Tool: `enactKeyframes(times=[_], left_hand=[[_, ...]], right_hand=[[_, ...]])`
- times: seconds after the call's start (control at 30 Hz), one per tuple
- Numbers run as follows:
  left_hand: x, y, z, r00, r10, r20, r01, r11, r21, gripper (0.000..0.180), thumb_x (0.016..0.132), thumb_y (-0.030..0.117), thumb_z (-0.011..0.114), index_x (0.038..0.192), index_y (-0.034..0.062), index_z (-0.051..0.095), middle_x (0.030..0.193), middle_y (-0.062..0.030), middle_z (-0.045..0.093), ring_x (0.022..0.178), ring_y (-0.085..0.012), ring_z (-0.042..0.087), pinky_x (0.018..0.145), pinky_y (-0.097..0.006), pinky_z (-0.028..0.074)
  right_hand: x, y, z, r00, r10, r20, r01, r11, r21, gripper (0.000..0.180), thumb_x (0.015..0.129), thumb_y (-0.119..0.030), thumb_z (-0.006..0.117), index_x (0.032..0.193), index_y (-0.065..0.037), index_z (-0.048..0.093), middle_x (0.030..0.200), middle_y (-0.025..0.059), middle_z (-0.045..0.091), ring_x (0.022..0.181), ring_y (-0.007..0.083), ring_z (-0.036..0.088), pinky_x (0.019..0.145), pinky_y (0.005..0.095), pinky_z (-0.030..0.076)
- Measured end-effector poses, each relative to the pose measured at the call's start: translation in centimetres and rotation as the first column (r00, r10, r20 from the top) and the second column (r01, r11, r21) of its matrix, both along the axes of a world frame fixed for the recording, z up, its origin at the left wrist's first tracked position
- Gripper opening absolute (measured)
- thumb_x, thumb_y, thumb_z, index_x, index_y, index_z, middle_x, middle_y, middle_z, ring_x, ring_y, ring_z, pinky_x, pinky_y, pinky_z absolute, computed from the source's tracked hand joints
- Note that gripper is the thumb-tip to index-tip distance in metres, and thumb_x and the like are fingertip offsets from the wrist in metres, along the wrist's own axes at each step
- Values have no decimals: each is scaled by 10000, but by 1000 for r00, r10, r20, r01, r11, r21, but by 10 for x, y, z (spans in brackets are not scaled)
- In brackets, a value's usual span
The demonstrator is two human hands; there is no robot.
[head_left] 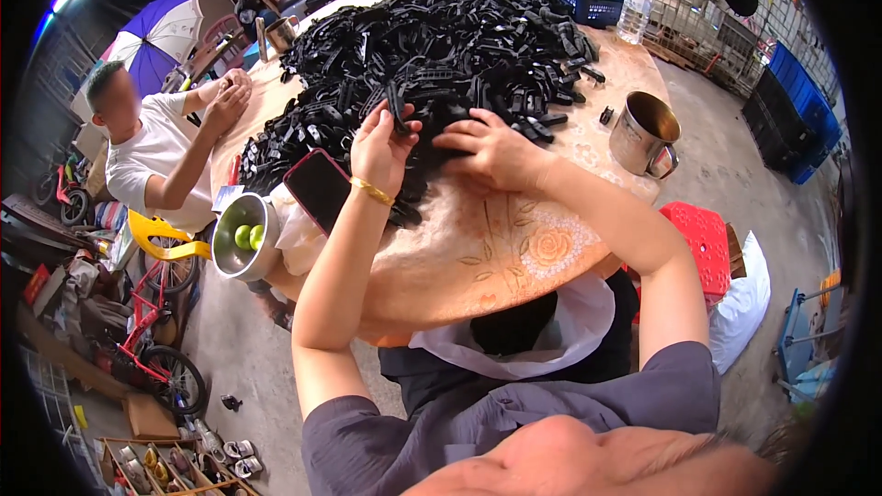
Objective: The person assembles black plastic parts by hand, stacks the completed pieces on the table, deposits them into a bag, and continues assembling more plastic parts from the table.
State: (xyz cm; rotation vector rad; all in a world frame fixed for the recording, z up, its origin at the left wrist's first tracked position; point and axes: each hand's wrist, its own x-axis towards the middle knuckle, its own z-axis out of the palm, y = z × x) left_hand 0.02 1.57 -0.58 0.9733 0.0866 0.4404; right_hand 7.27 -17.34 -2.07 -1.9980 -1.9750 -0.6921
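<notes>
— Left hand first: what's it doing?

— Fingers are clamped together on one black plastic piece, lifted upright off the near edge of the heap. The right hand lies just beside it at three o'clock, fingers spread flat and pressing on the loose parts, gripping nothing that I can make out.

— And the heap itself?

— Big pile of black plastic parts, running from the hands out to twelve o'clock and covering most of the round desk. Only the near strip of the desk shows bare.

— So how far along would you say?

— Early, by my reckoning. One piece is in hand, the mass looks untouched, and I can't spot any separate finished stack.

— Anything else around?

— A dark phone at nine o'clock of the left hand, a steel bowl with green fruit beyond it, a metal mug at three o'clock, and another person seated at ten o'clock, hands by the pile.
</notes>
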Motion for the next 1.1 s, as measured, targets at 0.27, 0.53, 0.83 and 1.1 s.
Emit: enactKeyframes(times=[0.27, 0.53, 0.83, 1.1], left_hand=[[-6, -12, 1, 973, -209, -95, 223, 958, 180, 222, 898, 100, 476, 1087, 3, 538, 987, -103, 590, 685, -118, 566, 607, -214, 467], [-11, -24, 4, 919, -246, -310, 346, 878, 330, 300, 891, 138, 509, 1146, -20, 507, 967, -126, 610, 696, -148, 615, 575, -216, 490], [-13, -39, -1, 904, -262, -338, 394, 819, 418, 319, 921, 170, 463, 1158, -42, 482, 909, -109, 629, 729, -180, 646, 568, -228, 524], [-13, -37, 2, 923, -214, -319, 341, 838, 425, 333, 923, 174, 460, 1174, -45, 467, 925, -130, 620, 732, -203, 651, 572, -217, 521]], right_hand=[[20, -5, -12, 962, -216, -167, 245, 953, 177, 168, 737, -142, 588, 881, -62, 622, 914, 33, 568, 842, 203, 533, 773, 345, 407], [23, -21, -4, 850, -347, -395, 440, 881, 173, 312, 736, -344, 653, 901, -79, 629, 774, 89, 586, 695, 254, 571, 681, 370, 450], [-7, -12, 13, 600, 96, -794, 238, 926, 292, 402, 671, 16, 643, 1035, -38, 480, 806, 91, 586, 755, 173, 592, 684, 265, 475], [-7, -8, 9, 99, 319, -943, 240, 912, 333, 301, 791, 14, 588, 1073, -16, 484, 843, 49, 597, 749, 98, 595, 662, 234, 493]])
